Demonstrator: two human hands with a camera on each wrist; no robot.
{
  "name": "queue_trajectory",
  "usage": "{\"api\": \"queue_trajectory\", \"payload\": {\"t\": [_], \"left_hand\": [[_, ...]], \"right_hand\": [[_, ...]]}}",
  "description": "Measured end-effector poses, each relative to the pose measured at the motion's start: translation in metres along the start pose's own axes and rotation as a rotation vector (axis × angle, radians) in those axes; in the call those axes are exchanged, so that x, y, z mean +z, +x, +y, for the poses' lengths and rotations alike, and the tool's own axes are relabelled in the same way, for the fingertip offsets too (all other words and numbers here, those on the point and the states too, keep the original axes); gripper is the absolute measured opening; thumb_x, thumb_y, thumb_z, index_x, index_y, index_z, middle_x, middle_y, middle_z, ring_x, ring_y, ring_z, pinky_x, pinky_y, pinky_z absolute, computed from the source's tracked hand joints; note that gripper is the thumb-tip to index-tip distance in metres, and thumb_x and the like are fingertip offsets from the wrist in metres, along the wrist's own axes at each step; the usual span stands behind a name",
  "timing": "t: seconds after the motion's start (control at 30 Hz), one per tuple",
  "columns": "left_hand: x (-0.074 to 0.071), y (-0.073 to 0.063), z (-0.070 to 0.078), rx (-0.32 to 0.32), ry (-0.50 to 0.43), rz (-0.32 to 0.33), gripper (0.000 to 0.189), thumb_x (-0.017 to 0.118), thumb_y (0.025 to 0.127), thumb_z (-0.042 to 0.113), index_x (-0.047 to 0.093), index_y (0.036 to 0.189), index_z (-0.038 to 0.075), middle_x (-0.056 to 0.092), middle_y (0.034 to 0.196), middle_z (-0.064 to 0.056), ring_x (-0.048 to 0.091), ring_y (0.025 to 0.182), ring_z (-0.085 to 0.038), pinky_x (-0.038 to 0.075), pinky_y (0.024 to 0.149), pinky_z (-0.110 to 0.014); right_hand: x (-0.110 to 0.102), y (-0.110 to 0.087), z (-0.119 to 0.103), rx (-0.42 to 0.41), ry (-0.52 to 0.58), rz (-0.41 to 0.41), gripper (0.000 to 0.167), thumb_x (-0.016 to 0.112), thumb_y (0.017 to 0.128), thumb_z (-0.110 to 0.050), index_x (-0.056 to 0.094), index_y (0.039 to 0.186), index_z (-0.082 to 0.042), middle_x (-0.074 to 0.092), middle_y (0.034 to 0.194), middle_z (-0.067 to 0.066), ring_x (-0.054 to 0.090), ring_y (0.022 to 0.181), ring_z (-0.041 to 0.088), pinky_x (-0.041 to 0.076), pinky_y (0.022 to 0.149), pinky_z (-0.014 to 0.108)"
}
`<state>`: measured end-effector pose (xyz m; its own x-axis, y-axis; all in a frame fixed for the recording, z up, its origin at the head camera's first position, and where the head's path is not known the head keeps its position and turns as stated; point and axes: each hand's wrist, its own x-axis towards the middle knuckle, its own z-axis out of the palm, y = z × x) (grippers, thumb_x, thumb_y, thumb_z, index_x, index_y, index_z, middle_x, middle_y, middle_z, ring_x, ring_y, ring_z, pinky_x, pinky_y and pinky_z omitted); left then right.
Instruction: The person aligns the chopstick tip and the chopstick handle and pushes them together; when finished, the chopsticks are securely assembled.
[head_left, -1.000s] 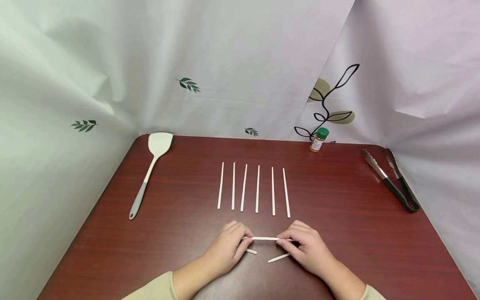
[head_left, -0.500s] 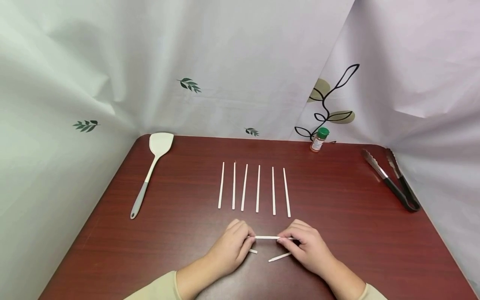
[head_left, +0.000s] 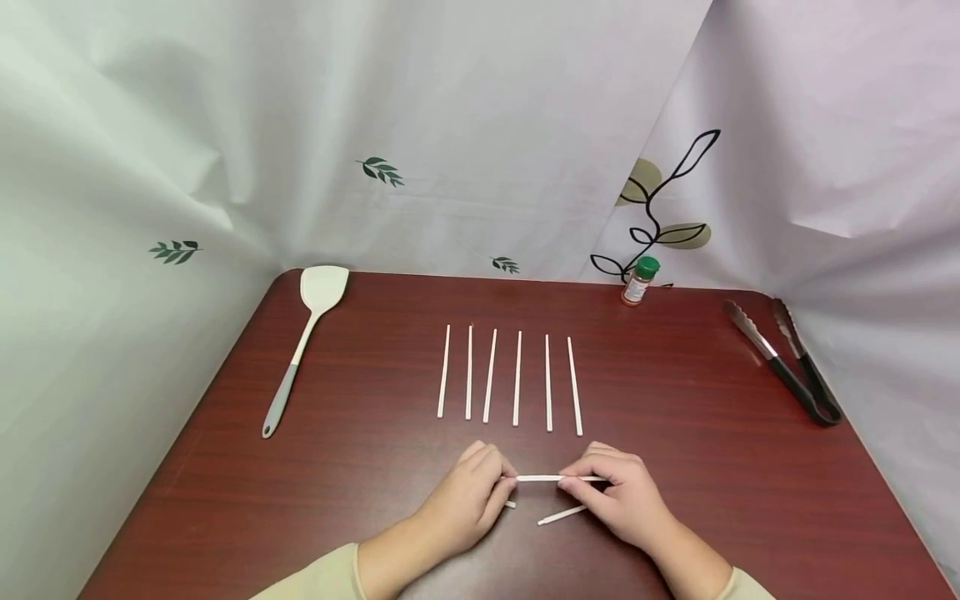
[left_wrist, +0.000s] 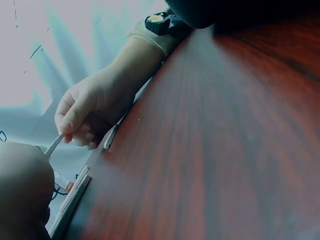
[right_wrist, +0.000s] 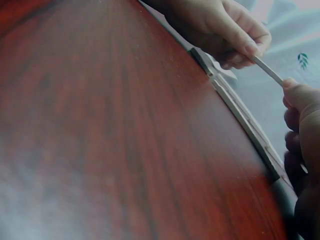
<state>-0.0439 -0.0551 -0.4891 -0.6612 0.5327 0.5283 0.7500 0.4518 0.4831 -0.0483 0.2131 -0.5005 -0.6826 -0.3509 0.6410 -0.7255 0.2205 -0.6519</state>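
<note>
A thin white chopstick (head_left: 538, 478) is held level across the front of the table, close over it. At its left part my left hand (head_left: 471, 497) pinches it between thumb and fingers. My right hand (head_left: 617, 493) pinches it farther right, and its right end sticks out past the fingers. Two more white sticks lie beneath the hands, mostly hidden: one short end (head_left: 511, 504) shows by the left thumb, another (head_left: 561, 515) slants out under the right hand. In the right wrist view the held chopstick (right_wrist: 268, 70) spans the gap between both hands.
Several white chopsticks (head_left: 517, 379) lie in a spaced row beyond the hands on the dark red table (head_left: 667, 375). A white spatula (head_left: 303, 342) lies at left, black-handled tongs (head_left: 787, 367) at right. A green-capped spice jar (head_left: 637, 283) stands at the back.
My left hand has shifted slightly right, so less of the chopstick shows between the hands and more juts out beyond my right fingers. The row stays as it was.
</note>
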Motion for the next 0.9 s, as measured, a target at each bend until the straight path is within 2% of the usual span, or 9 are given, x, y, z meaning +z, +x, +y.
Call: {"api": "queue_trajectory", "payload": {"t": [0.1,0.23,0.37,0.43,0.53,0.63,0.73,0.83,0.9], "left_hand": [[0.001,0.0,0.0,-0.004,-0.019,0.001,0.008,0.067,0.1,0.011,0.061,0.1,0.015,0.061,0.094,0.008,0.054,0.088,-0.01,0.045,0.08,-0.023],[0.001,-0.001,-0.001,0.007,-0.018,0.015,0.003,0.063,0.104,0.013,0.063,0.102,0.015,0.063,0.095,0.008,0.055,0.088,-0.009,0.045,0.081,-0.023],[0.002,0.0,-0.001,0.037,0.008,0.048,0.009,0.057,0.109,0.016,0.064,0.102,0.015,0.063,0.094,0.009,0.056,0.087,-0.009,0.046,0.081,-0.024],[0.002,0.0,-0.001,0.055,0.024,0.072,0.01,0.057,0.109,0.016,0.064,0.102,0.014,0.062,0.093,0.009,0.057,0.086,-0.009,0.046,0.082,-0.026],[0.003,0.001,0.001,0.075,0.038,0.084,0.007,0.058,0.107,0.014,0.065,0.103,0.015,0.063,0.093,0.009,0.057,0.085,-0.009,0.046,0.081,-0.027],[0.005,0.002,0.005,0.087,0.053,0.062,0.006,0.063,0.104,0.014,0.066,0.11,0.015,0.067,0.098,0.01,0.058,0.086,-0.008,0.046,0.081,-0.027],[0.009,0.004,0.008,0.12,0.071,0.021,0.017,0.069,0.1,0.016,0.068,0.117,0.017,0.07,0.102,0.011,0.061,0.09,-0.007,0.045,0.081,-0.025],[0.012,0.007,0.01,0.193,0.075,-0.011,0.017,0.071,0.099,0.02,0.071,0.116,0.021,0.071,0.104,0.014,0.062,0.094,-0.005,0.044,0.084,-0.024],[0.015,0.01,0.011,0.252,0.074,-0.028,0.017,0.073,0.098,0.022,0.073,0.115,0.022,0.07,0.105,0.015,0.062,0.097,-0.004,0.044,0.087,-0.024]], "right_hand": [[-0.003,-0.001,-0.002,0.095,0.059,-0.017,0.03,0.087,0.078,0.01,0.082,0.093,-0.015,0.072,0.081,-0.007,0.062,0.068,0.005,0.048,0.058,0.021],[-0.009,-0.002,-0.004,0.224,0.145,-0.07,0.026,0.082,0.085,0.01,0.079,0.103,-0.009,0.076,0.088,-0.001,0.068,0.076,0.007,0.054,0.065,0.022],[-0.014,-0.002,-0.002,0.295,0.287,-0.104,0.035,0.075,0.086,0.017,0.07,0.116,0.0,0.076,0.096,0.012,0.072,0.086,0.012,0.059,0.073,0.027],[-0.015,-0.002,0.0,0.295,0.325,-0.106,0.034,0.074,0.086,0.019,0.069,0.113,0.0,0.074,0.095,0.014,0.071,0.085,0.012,0.059,0.072,0.027],[-0.015,-0.002,0.001,0.31,0.33,-0.066,0.029,0.075,0.085,0.019,0.072,0.102,-0.004,0.075,0.095,0.011,0.071,0.086,0.009,0.058,0.07,0.024],[-0.015,0.0,0.002,0.332,0.358,0.002,0.023,0.072,0.087,0.021,0.071,0.099,0.001,0.077,0.096,0.008,0.073,0.089,0.008,0.058,0.072,0.022],[-0.017,0.003,0.002,0.401,0.403,0.07,0.024,0.068,0.09,0.021,0.063,0.112,0.012,0.079,0.098,0.008,0.075,0.089,0.009,0.058,0.074,0.021],[-0.017,0.004,0.003,0.461,0.46,0.138,0.041,0.064,0.093,0.021,0.048,0.131,0.02,0.079,0.099,0.009,0.076,0.091,0.013,0.058,0.077,0.022],[-0.017,0.005,0.004,0.483,0.489,0.196,0.051,0.062,0.094,0.022,0.039,0.139,0.019,0.079,0.098,0.007,0.076,0.091,0.014,0.058,0.078,0.021]]}}
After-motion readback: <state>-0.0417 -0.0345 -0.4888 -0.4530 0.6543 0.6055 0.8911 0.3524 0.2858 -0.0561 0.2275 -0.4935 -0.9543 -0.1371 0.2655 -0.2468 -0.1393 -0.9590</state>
